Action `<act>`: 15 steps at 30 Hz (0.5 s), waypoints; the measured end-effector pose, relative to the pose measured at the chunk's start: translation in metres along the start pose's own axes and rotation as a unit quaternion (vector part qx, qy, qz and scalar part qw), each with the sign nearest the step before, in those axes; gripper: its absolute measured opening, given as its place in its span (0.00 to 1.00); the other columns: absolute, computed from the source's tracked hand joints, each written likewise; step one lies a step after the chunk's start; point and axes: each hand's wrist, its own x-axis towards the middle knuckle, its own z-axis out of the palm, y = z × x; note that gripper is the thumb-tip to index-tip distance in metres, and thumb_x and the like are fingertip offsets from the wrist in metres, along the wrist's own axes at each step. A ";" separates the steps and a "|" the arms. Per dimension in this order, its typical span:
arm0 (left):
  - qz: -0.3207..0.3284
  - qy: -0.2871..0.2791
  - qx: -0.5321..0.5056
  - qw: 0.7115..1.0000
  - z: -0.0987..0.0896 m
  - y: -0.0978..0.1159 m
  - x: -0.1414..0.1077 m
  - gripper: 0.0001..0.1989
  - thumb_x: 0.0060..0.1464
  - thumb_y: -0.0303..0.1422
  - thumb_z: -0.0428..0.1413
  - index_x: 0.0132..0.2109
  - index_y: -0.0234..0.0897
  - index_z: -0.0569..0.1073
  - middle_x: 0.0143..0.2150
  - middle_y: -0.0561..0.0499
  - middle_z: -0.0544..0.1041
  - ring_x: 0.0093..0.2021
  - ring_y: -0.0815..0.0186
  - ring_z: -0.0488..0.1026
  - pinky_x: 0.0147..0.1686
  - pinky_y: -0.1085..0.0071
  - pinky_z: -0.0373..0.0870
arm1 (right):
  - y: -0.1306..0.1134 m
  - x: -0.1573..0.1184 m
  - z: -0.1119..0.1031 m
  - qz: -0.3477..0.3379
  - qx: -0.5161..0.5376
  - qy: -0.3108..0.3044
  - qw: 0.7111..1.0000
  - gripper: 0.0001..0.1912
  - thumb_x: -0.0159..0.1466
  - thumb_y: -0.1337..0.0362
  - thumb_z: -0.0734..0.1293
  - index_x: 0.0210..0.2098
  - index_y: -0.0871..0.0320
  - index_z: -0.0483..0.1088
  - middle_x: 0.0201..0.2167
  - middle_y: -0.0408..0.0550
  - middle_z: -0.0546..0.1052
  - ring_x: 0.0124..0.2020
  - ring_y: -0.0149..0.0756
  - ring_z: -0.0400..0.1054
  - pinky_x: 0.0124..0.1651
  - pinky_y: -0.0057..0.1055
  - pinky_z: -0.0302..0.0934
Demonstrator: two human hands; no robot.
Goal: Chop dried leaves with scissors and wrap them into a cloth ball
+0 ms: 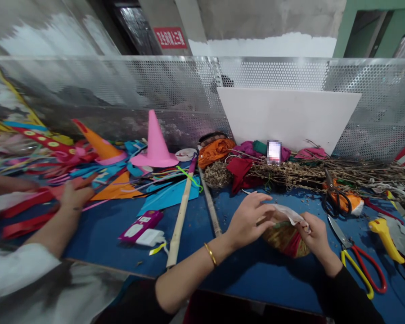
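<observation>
Patterned bundle (285, 240) lies left of scissors (347, 244), between both hands, right hand (316, 236) nearer the scissors. White strip (286, 211) runs crosswise above bundle, its right end pinched in right hand. Left hand (249, 220) half-curled at other end; grip unclear.

Two hands (251, 221) (315, 235) at a patterned cloth bundle (285, 240), blue table (121, 249) beneath.

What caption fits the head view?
Left hand and right hand work over a patterned bundle; a pink pointed hat stands beyond.
</observation>
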 end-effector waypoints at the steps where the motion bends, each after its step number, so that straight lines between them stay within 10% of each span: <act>1: -0.009 -0.014 0.008 1.000 0.005 0.001 0.003 0.12 0.48 0.36 0.61 0.41 0.40 0.75 0.51 0.44 0.73 0.54 0.55 0.67 0.60 0.50 0.55 | 0.000 0.000 0.000 -0.003 -0.001 0.002 1.000 0.14 0.66 0.58 0.59 0.26 0.56 0.63 0.20 0.41 0.64 0.23 0.31 0.59 0.27 0.27 0.49; 15: -0.050 -0.040 -0.018 0.998 0.013 0.010 0.007 0.04 0.52 0.27 0.58 0.31 0.38 0.69 0.49 0.49 0.77 0.53 0.61 0.70 0.61 0.51 0.54 | -0.004 -0.001 -0.001 -0.043 -0.022 0.004 0.999 0.11 0.66 0.62 0.58 0.30 0.57 0.66 0.22 0.42 0.67 0.25 0.31 0.60 0.29 0.27 0.49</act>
